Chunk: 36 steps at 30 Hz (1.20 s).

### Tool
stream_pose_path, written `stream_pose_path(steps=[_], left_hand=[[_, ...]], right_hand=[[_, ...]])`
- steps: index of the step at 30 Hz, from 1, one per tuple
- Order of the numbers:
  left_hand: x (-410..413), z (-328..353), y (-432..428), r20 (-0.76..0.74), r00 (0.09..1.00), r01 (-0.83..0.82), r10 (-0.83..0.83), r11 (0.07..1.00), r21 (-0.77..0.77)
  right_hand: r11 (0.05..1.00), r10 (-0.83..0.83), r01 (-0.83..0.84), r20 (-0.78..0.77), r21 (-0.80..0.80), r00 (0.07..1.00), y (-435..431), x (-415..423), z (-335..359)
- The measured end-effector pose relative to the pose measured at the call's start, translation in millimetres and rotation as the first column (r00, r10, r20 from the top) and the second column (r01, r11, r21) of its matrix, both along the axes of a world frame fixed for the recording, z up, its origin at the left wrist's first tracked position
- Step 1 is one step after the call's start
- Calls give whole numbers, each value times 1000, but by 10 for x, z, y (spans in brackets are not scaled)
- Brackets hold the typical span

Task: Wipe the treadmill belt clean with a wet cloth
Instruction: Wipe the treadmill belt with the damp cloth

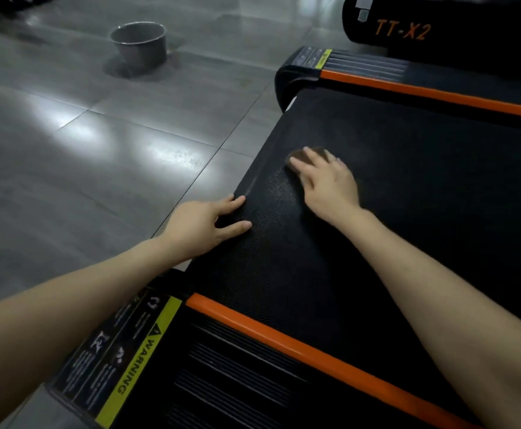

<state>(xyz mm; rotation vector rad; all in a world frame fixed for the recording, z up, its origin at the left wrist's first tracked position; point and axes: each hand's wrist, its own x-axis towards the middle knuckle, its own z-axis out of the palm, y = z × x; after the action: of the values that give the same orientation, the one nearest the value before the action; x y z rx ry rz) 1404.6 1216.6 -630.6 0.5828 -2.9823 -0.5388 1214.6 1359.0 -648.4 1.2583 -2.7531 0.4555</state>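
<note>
The black textured treadmill belt (408, 193) fills the right half of the view, framed by orange side rails. My right hand (327, 178) lies on the belt near its rear end and presses a small brown cloth (313, 153), which shows just past the blurred fingers. My left hand (209, 221) rests at the belt's rear edge with thumb and fingers spread flat on the surface, holding nothing.
A grey metal bucket (140, 41) stands on the tiled floor (67, 134) at the far left. A near side rail (284, 339) carries a yellow warning sticker (135, 363). The far side rail (423, 91) runs at the top right, with a black housing marked TT-X2 (403, 30) beyond it.
</note>
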Motion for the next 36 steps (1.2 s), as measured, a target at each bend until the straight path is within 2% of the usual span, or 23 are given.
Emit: stream_pose_path(steps=[3,5,7,9,11,13,14,15,16,19,21,23,25,27,30,36], left_hand=[[-68,-71,-119,-158,986,48,-52,998,-27],[-190,-147,-212,-278,961,-3,16,999,44],[-402,-236,-300,-291,951,-65,105,987,145],[-663,-276,-364,-216,964,-89,156,952,294],[-921,-246,-398,-121,978,-94,171,873,480],[-1142,-239,-394,-70,988,-69,140,788,611],[-1219,-248,-386,-58,992,-48,112,763,644],[-1270,-266,-375,-56,995,-30,87,757,653],[-1306,-299,-364,-57,995,-24,80,760,649],[-1335,-398,-352,-31,994,-60,104,765,642],[-1320,-425,-348,-12,994,-79,113,757,649],[-1302,-420,-338,-41,993,-60,115,751,658],[-1300,-411,-323,-49,990,-65,130,746,663],[-1300,-427,-315,-45,989,-78,143,744,663],[-1300,-449,-307,-72,985,-68,156,738,671],[-1323,-465,-295,-83,983,-70,166,744,664]], right_hand=[[946,320,-322,-51,-44,946,176,475,9],[851,524,-525,-34,-14,851,391,629,18],[794,606,-607,28,37,795,458,446,45],[873,485,-485,1,59,874,359,5,0],[991,131,-131,-6,4,991,187,-547,-8],[966,-257,257,29,0,966,-1,-889,15],[935,-354,354,28,6,935,-113,-903,22],[924,-382,382,27,4,924,-212,-827,7],[940,-341,341,18,-12,940,-283,-667,-1],[999,40,-41,-27,-31,999,-202,-6,-17],[961,274,-274,-1,39,962,-3,206,24],[922,374,-376,48,89,926,85,1,88],[960,261,-267,71,83,963,-27,-432,90],[999,24,-28,99,40,995,-279,-926,72],[971,-240,239,74,26,968,-749,-1545,80],[905,-424,423,16,53,905,-1237,-2058,64]])
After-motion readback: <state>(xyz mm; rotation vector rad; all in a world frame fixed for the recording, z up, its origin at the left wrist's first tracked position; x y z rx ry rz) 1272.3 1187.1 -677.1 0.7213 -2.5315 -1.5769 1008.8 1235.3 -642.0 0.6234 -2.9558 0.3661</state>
